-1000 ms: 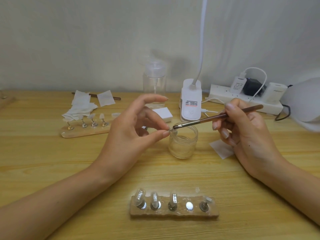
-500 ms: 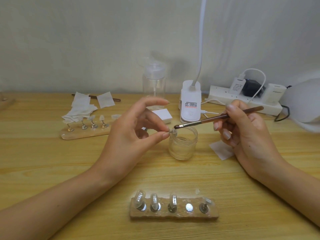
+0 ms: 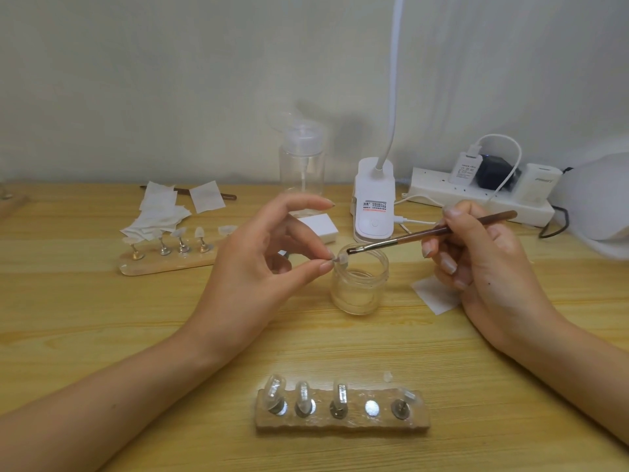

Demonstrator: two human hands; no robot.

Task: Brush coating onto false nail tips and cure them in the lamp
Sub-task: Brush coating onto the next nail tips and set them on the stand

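Note:
My left hand point(image 3: 258, 264) pinches a small clear nail tip point(image 3: 341, 259) between thumb and a finger, just over the rim of an open glass jar point(image 3: 360, 284). My right hand point(image 3: 476, 260) holds a brown-handled brush point(image 3: 429, 233), its dark bristles touching the tip. A wooden holder point(image 3: 342, 422) near me carries several clear tips on metal stands, with one bare magnet spot. A second wooden holder point(image 3: 163, 262) with tips stands at the left. The white curing lamp point(image 3: 599, 206) shows at the far right edge.
A clear pump bottle point(image 3: 301, 161), a white desk lamp base point(image 3: 373, 202) and a power strip point(image 3: 476, 195) with plugs line the back. White wipes point(image 3: 160, 212) lie at the left, one wipe point(image 3: 435, 294) under my right hand. A white block point(image 3: 320, 226) sits behind my left hand.
The brush tip has shifted slightly along the nail tip; both hands otherwise stay in place over the jar.

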